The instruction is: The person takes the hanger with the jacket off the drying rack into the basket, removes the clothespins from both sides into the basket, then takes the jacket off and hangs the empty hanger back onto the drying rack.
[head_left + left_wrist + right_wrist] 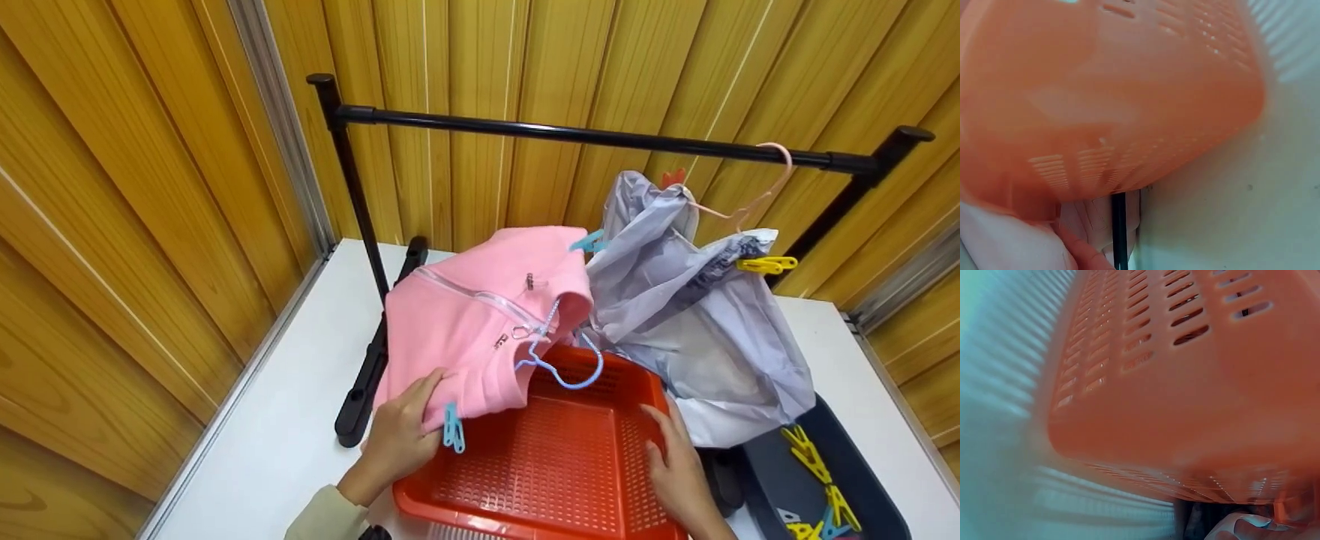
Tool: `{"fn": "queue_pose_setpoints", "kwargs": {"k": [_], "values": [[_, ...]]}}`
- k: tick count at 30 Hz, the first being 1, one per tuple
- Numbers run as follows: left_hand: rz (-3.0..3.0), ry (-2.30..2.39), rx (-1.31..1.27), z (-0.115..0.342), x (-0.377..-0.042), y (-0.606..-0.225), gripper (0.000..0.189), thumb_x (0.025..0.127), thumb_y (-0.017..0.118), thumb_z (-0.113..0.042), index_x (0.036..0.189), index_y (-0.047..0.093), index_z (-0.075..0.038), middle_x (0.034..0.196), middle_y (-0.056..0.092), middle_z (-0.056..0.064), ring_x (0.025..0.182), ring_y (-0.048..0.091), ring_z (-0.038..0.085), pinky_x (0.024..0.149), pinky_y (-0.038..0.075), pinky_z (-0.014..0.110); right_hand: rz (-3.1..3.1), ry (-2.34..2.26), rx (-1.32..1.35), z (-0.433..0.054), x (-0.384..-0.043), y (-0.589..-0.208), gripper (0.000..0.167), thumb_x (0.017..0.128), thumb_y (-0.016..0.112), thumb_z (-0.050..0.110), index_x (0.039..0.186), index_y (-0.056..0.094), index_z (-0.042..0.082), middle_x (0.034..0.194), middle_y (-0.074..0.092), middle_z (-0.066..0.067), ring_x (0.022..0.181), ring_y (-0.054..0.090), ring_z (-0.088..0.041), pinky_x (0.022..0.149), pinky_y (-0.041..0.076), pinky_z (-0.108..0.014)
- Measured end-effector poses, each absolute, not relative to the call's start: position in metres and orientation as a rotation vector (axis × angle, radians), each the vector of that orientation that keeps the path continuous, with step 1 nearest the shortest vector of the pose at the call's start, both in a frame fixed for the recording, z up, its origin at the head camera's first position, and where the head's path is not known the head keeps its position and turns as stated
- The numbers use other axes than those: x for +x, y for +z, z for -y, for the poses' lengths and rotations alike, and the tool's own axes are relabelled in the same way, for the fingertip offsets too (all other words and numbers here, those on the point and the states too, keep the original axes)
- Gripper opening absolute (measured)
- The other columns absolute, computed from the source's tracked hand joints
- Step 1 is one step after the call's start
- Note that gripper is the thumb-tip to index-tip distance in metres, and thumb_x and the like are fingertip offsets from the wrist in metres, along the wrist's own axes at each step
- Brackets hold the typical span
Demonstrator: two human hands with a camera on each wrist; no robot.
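Note:
A red plastic basket (525, 465) with slotted sides stands between both hands. My left hand (401, 439) grips its left rim, with the fingers partly hidden beside the pink garment. On the right, my right hand (679, 465) holds the opposite rim, thumb on the inner side. A pink zip-up garment (457, 322) overlaps the basket's back left corner in the head view. Out of its neck comes a blue hanger (570, 384), its hook over the basket. Blue clothespins (454, 429) clip the garment at two edges. Both wrist views show mostly the basket's outer walls (1100, 101) (1196, 410).
A black clothes rack (585, 133) spans the back. From it hangs a pale grey garment (697, 330) on a pink hanger (776, 184), with a yellow clothespin (766, 265). A dark tray (862, 457) of clothespins sits at right on the white table (277, 405). Wood-look panels (480, 67) enclose it.

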State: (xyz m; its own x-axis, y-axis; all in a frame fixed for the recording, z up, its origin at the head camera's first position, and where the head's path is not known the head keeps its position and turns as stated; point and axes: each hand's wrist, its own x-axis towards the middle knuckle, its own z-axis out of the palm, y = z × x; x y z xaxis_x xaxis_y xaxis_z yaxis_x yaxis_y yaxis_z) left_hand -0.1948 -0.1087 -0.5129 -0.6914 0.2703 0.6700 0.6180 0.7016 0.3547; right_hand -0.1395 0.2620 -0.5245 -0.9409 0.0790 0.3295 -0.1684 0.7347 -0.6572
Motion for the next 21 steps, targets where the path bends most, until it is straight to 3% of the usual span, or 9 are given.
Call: {"fn": "queue_pose_setpoints", "kwargs": {"k": [3, 8, 11, 14, 17, 18, 21], "values": [[2.337, -0.669, -0.671, 0.107, -0.194, -0.515, 0.064, 0.071, 0.072, -0.017, 0.132, 0.056, -0.005, 0.108, 0.069, 0.004, 0.069, 0.063, 0.017, 0.057, 0.052, 0.030, 2.572, 1.018, 0.089, -0.262, -0.140, -0.526, 0.051, 0.081, 0.056, -0.016, 0.129, 0.054, 0.002, 0.150, 0.030, -0.031, 0.131, 0.035, -0.052, 0.097, 0.007, 0.005], [2.388, -0.606, -0.679, 0.104, -0.193, -0.516, 0.068, 0.069, 0.071, -0.016, 0.134, 0.053, -0.007, 0.106, 0.067, 0.003, 0.063, 0.055, 0.016, 0.051, 0.046, 0.027, 2.549, 1.017, 0.120, -0.265, -0.140, -0.525, 0.051, 0.079, 0.060, -0.014, 0.128, 0.055, 0.001, 0.147, 0.033, -0.032, 0.130, 0.035, -0.052, 0.098, 0.007, 0.005], [2.408, -0.584, -0.678, 0.104, -0.193, -0.516, 0.068, 0.069, 0.070, -0.017, 0.135, 0.052, -0.008, 0.106, 0.067, 0.003, 0.062, 0.053, 0.015, 0.050, 0.044, 0.026, 2.577, 1.035, 0.119, -0.267, -0.141, -0.521, 0.046, 0.084, 0.063, -0.004, 0.129, 0.054, 0.001, 0.148, 0.031, -0.033, 0.132, 0.033, -0.052, 0.102, 0.009, 0.000], [2.420, -0.561, -0.671, 0.104, -0.193, -0.517, 0.068, 0.071, 0.071, -0.019, 0.135, 0.052, -0.008, 0.105, 0.066, 0.003, 0.061, 0.053, 0.016, 0.049, 0.043, 0.026, 2.600, 1.074, 0.097, -0.270, -0.144, -0.512, 0.041, 0.088, 0.063, 0.004, 0.128, 0.055, 0.001, 0.149, 0.030, -0.032, 0.135, 0.031, -0.052, 0.113, 0.023, -0.028], [2.427, -0.541, -0.661, 0.104, -0.194, -0.517, 0.067, 0.072, 0.072, -0.022, 0.134, 0.052, -0.008, 0.103, 0.066, 0.003, 0.060, 0.052, 0.016, 0.048, 0.042, 0.025, 2.620, 1.066, 0.094, -0.273, -0.148, -0.501, 0.038, 0.090, 0.063, 0.006, 0.126, 0.056, 0.001, 0.148, 0.033, -0.031, 0.133, 0.035, -0.050, 0.102, 0.036, -0.052], [2.429, -0.535, -0.659, 0.104, -0.194, -0.517, 0.067, 0.071, 0.072, -0.022, 0.134, 0.052, -0.008, 0.103, 0.066, 0.003, 0.059, 0.051, 0.015, 0.047, 0.041, 0.025, 2.622, 1.069, 0.096, -0.274, -0.150, -0.497, 0.037, 0.090, 0.063, 0.006, 0.125, 0.057, 0.001, 0.148, 0.033, -0.031, 0.132, 0.036, -0.051, 0.098, 0.037, -0.058], [2.434, -0.520, -0.658, 0.104, -0.193, -0.517, 0.068, 0.070, 0.072, -0.021, 0.134, 0.052, -0.008, 0.103, 0.066, 0.004, 0.059, 0.049, 0.015, 0.047, 0.041, 0.024, 2.628, 1.063, 0.101, -0.277, -0.155, -0.485, 0.034, 0.090, 0.063, 0.005, 0.123, 0.058, 0.000, 0.146, 0.037, -0.030, 0.128, 0.042, -0.049, 0.092, 0.045, -0.056]]}}
